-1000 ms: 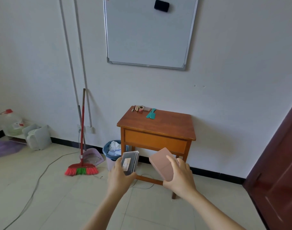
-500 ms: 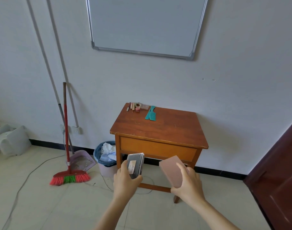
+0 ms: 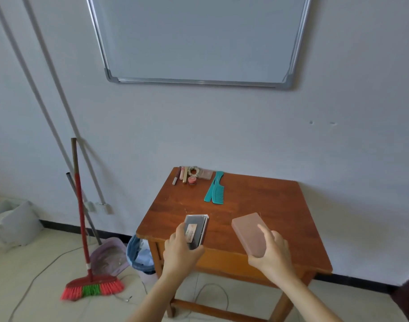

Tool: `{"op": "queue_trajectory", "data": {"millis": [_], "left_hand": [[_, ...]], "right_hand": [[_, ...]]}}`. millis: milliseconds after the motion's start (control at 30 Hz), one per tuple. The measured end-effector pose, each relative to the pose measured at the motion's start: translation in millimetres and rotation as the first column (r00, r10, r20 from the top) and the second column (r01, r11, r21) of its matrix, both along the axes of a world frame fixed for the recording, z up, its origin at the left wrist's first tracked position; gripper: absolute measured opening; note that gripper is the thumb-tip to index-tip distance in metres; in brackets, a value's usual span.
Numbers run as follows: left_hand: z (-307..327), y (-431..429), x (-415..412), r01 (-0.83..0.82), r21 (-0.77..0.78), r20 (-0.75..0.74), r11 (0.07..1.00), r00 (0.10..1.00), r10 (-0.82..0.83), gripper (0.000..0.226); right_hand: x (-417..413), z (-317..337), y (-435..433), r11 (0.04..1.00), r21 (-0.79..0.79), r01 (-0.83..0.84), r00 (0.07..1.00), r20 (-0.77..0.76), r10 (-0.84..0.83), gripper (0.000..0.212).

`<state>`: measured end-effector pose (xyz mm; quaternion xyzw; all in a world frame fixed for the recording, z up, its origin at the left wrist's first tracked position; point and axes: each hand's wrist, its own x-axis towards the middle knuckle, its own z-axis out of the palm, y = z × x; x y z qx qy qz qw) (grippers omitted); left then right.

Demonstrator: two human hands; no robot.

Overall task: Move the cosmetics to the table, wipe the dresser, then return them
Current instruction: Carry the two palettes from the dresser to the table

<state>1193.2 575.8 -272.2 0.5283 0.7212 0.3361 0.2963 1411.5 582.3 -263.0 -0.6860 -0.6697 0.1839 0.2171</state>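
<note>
Moved in, now over surface (image 3: 257, 205) | left hand (image 3: 182, 249) clasping dark palette (image 3: 196, 231), right hand (image 3: 272, 251) clasping pink case (image 3: 248, 233), fingers (image 3: 265, 231) curled | comb (image 3: 214, 188), small cosmetics (image 3: 186, 176) already down; wipe, return pending

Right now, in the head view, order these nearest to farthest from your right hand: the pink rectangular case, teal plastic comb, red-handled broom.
1. Pink rectangular case: held in the right hand.
2. Teal plastic comb: on the wooden table, back half, left of the hand.
3. Red-handled broom: on the floor by the wall, far left.
</note>
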Motion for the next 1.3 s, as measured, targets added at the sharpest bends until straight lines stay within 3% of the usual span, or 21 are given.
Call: {"op": "queue_trajectory", "data": {"millis": [267, 433, 633, 800, 967, 1167, 1300], "left_hand": [[-37.4, 70.4, 15.8, 0.005, -0.177, -0.03, 0.984, 0.999, -0.01, 0.072], [-46.3, 151.4, 28.4, 0.116, -0.205, -0.043, 0.972, 0.991, -0.128, 0.076], [-48.5, 256.9, 58.2, 0.175, -0.199, -0.104, 0.964, 0.975, -0.199, 0.075], [-56.8, 314.6, 90.4, 0.198, -0.213, -0.137, 0.957, 0.963, -0.23, 0.072], [-58.5, 352.6, 115.5, 0.222, -0.209, -0.276, 0.953, 0.921, -0.275, 0.066], [-64.1, 380.4, 126.0, 0.154, -0.23, -0.5, 0.961, 0.829, -0.252, 0.06], [-71.2, 374.0, 132.0, 0.062, -0.269, -0.56, 0.961, 0.802, -0.208, 0.065]], "right_hand": [[1.5, -34.4, 76.4, 0.989, -0.149, 0.004, 0.999, -0.036, -0.009, 0.082], [12.8, -42.4, 120.1, 0.978, -0.179, 0.108, 0.994, -0.014, -0.112, 0.083], [27.2, -25.2, 184.1, 0.963, -0.161, 0.216, 0.976, 0.062, -0.209, 0.082], [26.2, -31.3, 211.5, 0.938, -0.195, 0.285, 0.958, 0.04, -0.283, 0.08], [29.8, -43.7, 213.4, 0.896, -0.257, 0.362, 0.929, 0.017, -0.37, 0.08], [49.7, -42.5, 226.4, 0.903, -0.273, 0.332, 0.941, 0.028, -0.337, 0.081], [57.3, -44.4, 239.5, 0.914, -0.263, 0.309, 0.949, 0.023, -0.314, 0.08]]}}
